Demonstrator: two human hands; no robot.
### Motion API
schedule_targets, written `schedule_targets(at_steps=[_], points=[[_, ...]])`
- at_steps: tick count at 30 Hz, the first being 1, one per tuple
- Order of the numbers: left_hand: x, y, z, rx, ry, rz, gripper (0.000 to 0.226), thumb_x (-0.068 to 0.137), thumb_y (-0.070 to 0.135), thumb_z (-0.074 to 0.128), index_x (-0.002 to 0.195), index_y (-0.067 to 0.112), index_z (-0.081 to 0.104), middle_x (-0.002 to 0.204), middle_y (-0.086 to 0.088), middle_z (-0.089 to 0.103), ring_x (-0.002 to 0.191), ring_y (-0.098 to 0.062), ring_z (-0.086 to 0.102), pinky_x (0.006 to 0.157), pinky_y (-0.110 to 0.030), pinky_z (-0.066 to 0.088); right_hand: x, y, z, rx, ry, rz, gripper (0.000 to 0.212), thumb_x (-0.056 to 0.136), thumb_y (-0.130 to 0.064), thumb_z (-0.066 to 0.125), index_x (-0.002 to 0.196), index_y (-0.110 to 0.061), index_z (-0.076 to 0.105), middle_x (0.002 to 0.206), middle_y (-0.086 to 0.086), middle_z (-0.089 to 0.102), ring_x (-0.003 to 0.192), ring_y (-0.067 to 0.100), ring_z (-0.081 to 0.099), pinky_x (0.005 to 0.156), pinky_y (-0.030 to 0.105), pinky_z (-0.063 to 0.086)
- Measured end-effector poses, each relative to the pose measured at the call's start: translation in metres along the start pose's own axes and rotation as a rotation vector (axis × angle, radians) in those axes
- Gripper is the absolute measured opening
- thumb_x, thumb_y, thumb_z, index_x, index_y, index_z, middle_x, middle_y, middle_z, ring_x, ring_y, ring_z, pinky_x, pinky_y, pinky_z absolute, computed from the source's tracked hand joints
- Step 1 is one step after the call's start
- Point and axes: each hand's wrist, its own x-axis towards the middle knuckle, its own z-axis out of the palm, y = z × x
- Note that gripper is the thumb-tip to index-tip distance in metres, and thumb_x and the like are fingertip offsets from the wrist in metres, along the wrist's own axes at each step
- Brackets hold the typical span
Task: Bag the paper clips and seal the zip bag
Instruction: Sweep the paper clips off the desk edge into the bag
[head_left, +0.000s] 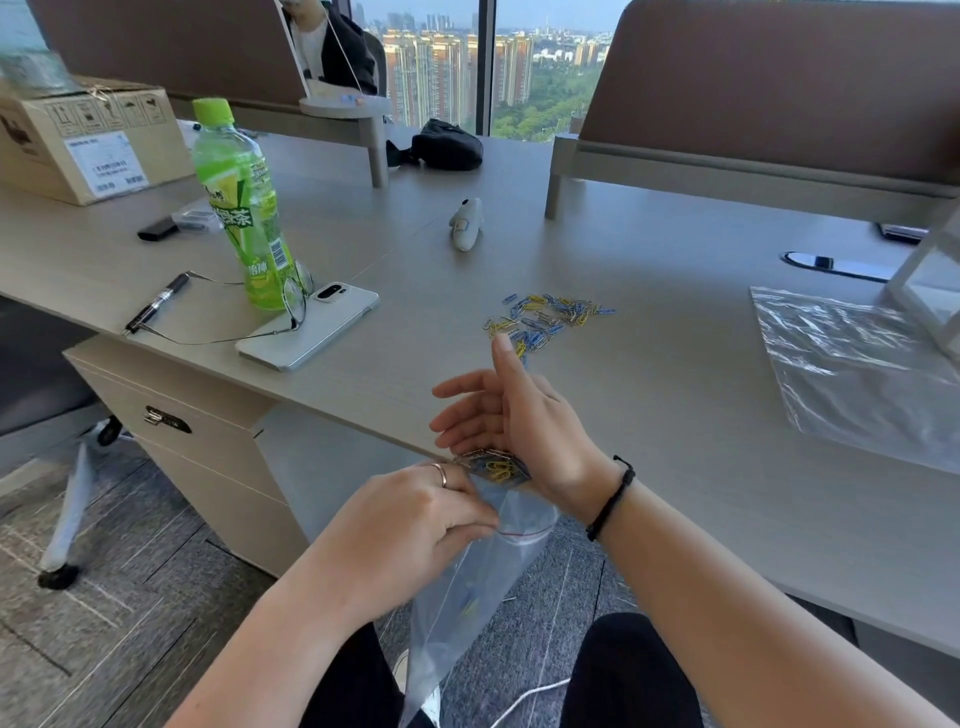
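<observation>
Grey desk (675, 467), blue and yellow paper clips (545, 317) scattered. Clear plastic zip bag (483, 587) is pinched by left hand (410, 519); clips are cupped against spread right hand (524, 415).

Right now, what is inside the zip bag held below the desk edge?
A few blue and yellow paper clips show through the zip bag; the left hand covers part of its mouth.

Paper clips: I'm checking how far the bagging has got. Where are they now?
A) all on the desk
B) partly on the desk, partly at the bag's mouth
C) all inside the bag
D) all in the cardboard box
B: a pile of clips lies on the desk, while the right hand holds a bunch at the mouth of the bag, whose rim the left hand pinches.
</observation>
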Motion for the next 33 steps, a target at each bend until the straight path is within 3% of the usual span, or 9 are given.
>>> schedule_targets(at_steps=[4,10,14,16,19,23,25,30,33], points=[[0.001,-0.001,0.0,0.013,0.004,0.015,0.021,0.093,0.044,0.054,0.101,0.039,0.072,0.091,0.017,0.065,0.087,-0.004,0.063,0.069,-0.033,0.055,-0.007,0.002,0.007,0.022,0.045,-0.015,0.057,0.101,-0.055,0.028,0.111,-0.012,0.065,0.088,0.024,0.069,0.077,0.032,0.067,0.076,0.042,0.054],[0.001,0.002,-0.001,0.005,0.026,0.016,0.024,0.093,0.048,0.051,0.1,0.04,0.072,0.091,0.017,0.067,0.087,-0.005,0.064,0.067,-0.03,0.056,-0.014,0.006,0.011,0.075,0.089,0.003,0.054,0.1,-0.055,0.031,0.118,-0.015,0.062,0.09,0.021,0.068,0.08,0.03,0.068,0.077,0.037,0.055],[0.0,0.003,-0.001,0.013,0.032,0.024,0.024,0.093,0.047,0.051,0.099,0.04,0.073,0.088,0.018,0.065,0.085,-0.003,0.063,0.067,-0.029,0.055,-0.013,0.003,0.003,0.108,0.042,0.055,0.058,0.098,-0.06,0.032,0.121,-0.015,0.06,0.094,0.021,0.069,0.085,0.031,0.071,0.087,0.043,0.056],[-0.001,0.003,-0.001,0.02,0.038,0.027,0.022,0.093,0.045,0.052,0.098,0.039,0.073,0.086,0.018,0.064,0.082,-0.001,0.061,0.066,-0.027,0.054,-0.007,-0.003,-0.011,0.111,0.046,0.044,0.061,0.098,-0.06,0.031,0.119,-0.012,0.061,0.092,0.021,0.071,0.087,0.034,0.072,0.089,0.046,0.056],[-0.002,0.003,-0.002,0.021,0.04,0.012,0.024,0.092,0.044,0.051,0.097,0.038,0.074,0.087,0.018,0.064,0.079,0.002,0.059,0.062,-0.027,0.054,0.009,-0.008,-0.041,0.08,0.222,-0.046,0.058,0.101,-0.054,0.033,0.104,-0.006,0.067,0.086,0.019,0.073,0.085,0.033,0.072,0.091,0.049,0.054],[-0.001,0.002,-0.002,0.007,0.04,-0.006,0.028,0.091,0.046,0.048,0.097,0.037,0.075,0.088,0.017,0.066,0.077,0.0,0.06,0.061,-0.029,0.055,0.035,-0.003,-0.082,-0.162,0.506,-0.146,0.048,0.103,-0.047,0.038,0.09,-0.015,0.072,0.091,0.007,0.075,0.09,0.019,0.07,0.09,0.039,0.051],[0.001,0.0,0.0,0.003,0.042,-0.006,0.028,0.091,0.046,0.048,0.097,0.037,0.075,0.087,0.016,0.066,0.077,-0.002,0.061,0.06,-0.031,0.055,0.049,0.0,-0.096,-0.241,0.55,-0.155,0.046,0.103,-0.047,0.037,0.09,-0.02,0.071,0.099,0.002,0.075,0.097,0.014,0.069,0.091,0.031,0.047],[0.005,-0.004,0.004,0.003,0.026,-0.006,0.026,0.091,0.045,0.05,0.096,0.036,0.074,0.086,0.016,0.065,0.075,-0.004,0.06,0.058,-0.033,0.054,0.071,0.002,-0.094,-0.519,0.437,-0.111,0.056,0.098,-0.062,0.025,0.11,-0.028,0.068,0.125,-0.002,0.068,0.12,0.015,0.06,0.108,0.038,0.041],[0.005,-0.006,0.006,-0.013,0.017,-0.012,0.026,0.091,0.045,0.051,0.097,0.036,0.075,0.087,0.016,0.064,0.076,-0.003,0.06,0.06,-0.032,0.054,0.073,0.004,-0.076,-1.042,0.207,-0.056,0.058,0.1,-0.06,0.019,0.14,-0.03,0.049,0.149,-0.005,0.049,0.14,0.017,0.039,0.11,0.035,0.03]])
